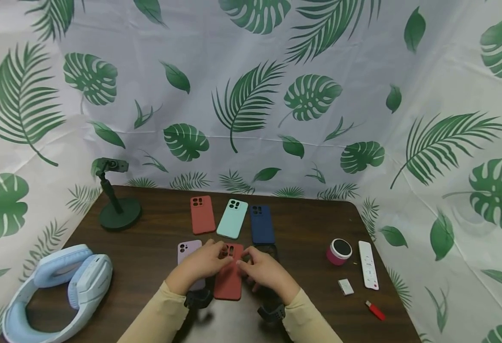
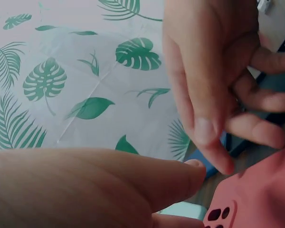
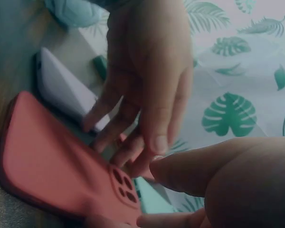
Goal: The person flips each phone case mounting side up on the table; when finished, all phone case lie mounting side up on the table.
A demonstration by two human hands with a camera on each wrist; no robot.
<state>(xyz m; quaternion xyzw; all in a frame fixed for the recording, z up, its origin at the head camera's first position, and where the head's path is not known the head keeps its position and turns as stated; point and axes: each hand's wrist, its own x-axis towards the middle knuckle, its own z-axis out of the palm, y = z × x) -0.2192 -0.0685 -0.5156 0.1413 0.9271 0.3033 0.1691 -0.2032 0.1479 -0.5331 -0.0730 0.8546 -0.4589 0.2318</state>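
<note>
A red phone case [image 1: 228, 283] lies back up between the two hands, its camera cutouts [image 3: 124, 186] at the far end. My left hand [image 1: 205, 261] is at the case's upper left, fingers bent loosely downward near its edge. My right hand [image 1: 266, 271] is at the right edge, with the fingers [image 2: 261, 130] spread and hanging loosely over that side. Some fingertips are close to or touching the case; exact contact is partly hidden. Partly under the left hand is a lilac phone case [image 1: 188, 247]. Beyond the right hand shows a dark phone case [image 1: 270, 249], mostly covered.
Behind stand out a second red case [image 1: 202, 215], a mint case [image 1: 232, 219] and a navy case [image 1: 261, 225]. Headphones [image 1: 90, 281] and a green stand [image 1: 120, 214] are left. At right: a pink-white jar [image 1: 339, 251], power strip [image 1: 368, 264], white block [image 1: 346, 287], red USB stick [image 1: 376, 310].
</note>
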